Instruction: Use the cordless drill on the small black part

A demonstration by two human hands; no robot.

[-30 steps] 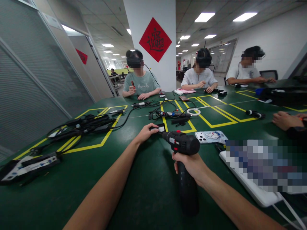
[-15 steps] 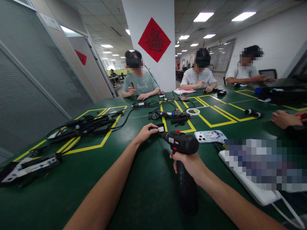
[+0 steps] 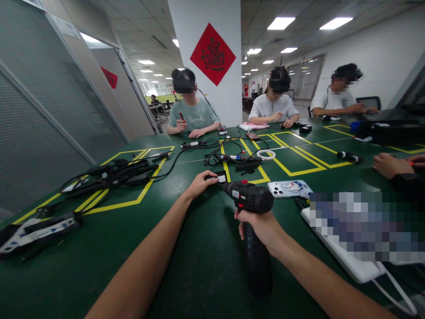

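Note:
My right hand [image 3: 262,228] is wrapped round the grip of a black cordless drill [image 3: 250,199] with red trim, its nose pointing away from me. My left hand [image 3: 200,182] pinches a small black part with a white label [image 3: 219,178] on the green table [image 3: 206,248], right at the drill's tip. Both forearms stretch out over the table.
A phone in a cartoon case [image 3: 288,188] lies right of the drill, beside a white device [image 3: 345,257]. Black cables and tools [image 3: 113,175] lie left, a white ring [image 3: 266,154] ahead. Three people sit across the table; another person's hand [image 3: 388,165] rests at right.
Drill and both hands keep their hold and position; the view has shifted only slightly.

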